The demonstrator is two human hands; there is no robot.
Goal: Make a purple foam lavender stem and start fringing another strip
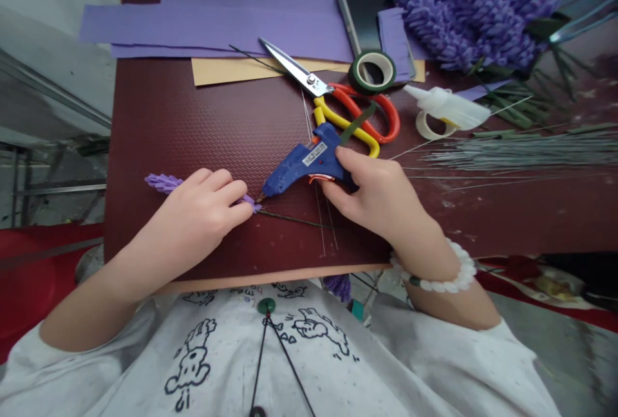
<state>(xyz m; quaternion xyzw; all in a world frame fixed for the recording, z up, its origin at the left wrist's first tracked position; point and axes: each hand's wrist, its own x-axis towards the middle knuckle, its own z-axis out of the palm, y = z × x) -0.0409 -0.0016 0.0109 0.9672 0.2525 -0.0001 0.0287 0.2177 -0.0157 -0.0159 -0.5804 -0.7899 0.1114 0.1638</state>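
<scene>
The left hand point(197, 204) pinches a purple paper sprig point(164, 183); the right hand point(371, 195) grips a blue glue gun point(309, 163), its nozzle point(263, 193) kept at 8 o'clock, close to the sprig.

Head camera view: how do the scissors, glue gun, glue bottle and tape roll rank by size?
Largest first:
Red-and-yellow-handled scissors
Blue hot glue gun
White glue bottle
Green tape roll
Gun versus bottle is unsure: the gun is held nearer the camera.

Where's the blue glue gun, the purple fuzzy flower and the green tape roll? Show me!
Blue plastic glue gun point(294, 171): head view, point on its barrel.
Purple felt flower head point(163, 183): head view, point on the tip past the left hand.
Dark green tape roll point(356, 73): head view, point on its ring.
</scene>
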